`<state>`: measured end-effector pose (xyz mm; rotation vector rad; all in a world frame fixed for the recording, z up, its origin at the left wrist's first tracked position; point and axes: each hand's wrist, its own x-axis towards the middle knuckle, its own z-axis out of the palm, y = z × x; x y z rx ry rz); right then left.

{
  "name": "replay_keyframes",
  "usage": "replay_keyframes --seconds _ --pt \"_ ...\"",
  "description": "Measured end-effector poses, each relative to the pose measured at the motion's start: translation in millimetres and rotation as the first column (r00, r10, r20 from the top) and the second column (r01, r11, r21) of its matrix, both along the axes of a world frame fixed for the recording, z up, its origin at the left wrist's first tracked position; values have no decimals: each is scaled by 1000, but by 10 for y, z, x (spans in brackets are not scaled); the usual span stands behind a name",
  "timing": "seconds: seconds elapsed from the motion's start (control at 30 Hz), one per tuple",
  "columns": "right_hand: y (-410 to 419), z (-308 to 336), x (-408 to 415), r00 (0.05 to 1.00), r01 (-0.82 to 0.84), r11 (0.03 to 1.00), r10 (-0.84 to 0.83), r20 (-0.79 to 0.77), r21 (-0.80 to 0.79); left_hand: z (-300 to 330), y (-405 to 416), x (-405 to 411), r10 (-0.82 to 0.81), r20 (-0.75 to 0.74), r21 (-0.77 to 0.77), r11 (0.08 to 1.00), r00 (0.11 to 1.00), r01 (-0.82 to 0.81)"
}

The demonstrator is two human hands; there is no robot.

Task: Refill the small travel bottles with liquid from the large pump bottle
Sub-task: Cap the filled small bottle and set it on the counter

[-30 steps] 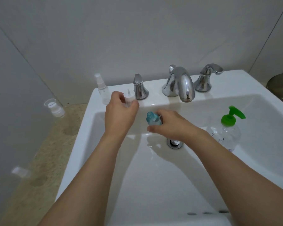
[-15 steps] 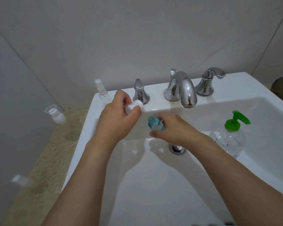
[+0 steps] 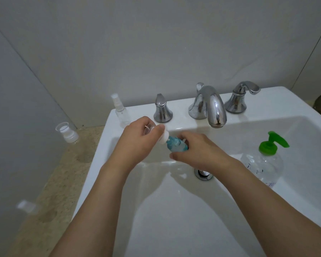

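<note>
Blue-tinted liquid fills the small clear plastic travel bottle (image 3: 176,145) that the right hand (image 3: 198,151) grips tilted over the white ceramic sink (image 3: 174,210), while the left hand (image 3: 137,143) pinches a white spray cap (image 3: 164,137) at its neck, the green-topped clear pump bottle (image 3: 265,164) standing at right.

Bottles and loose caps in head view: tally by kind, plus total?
Large pump bottle, green pump: 1
Small blue travel bottle, in the right hand grip: 1
Small clear spray bottle on the sink rim: 1
White cap, held by the left hand at the blue bottle's neck: 1
Clear cap piece on the counter: 1
Total: 5
</note>
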<state>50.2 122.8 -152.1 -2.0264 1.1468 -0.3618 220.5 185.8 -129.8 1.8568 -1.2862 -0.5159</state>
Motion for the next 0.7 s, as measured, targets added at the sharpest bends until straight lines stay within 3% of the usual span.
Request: replay_keyframes --seconds 0.43,0.7 --pt "22 -11 27 1000 -12 1000 11 -6 -27 -43 -25 -37 -38 87 170 985 995 22" --pt "32 11 40 999 -31 997 29 -27 -70 -25 -29 -2 19 165 230 971 986 -57"
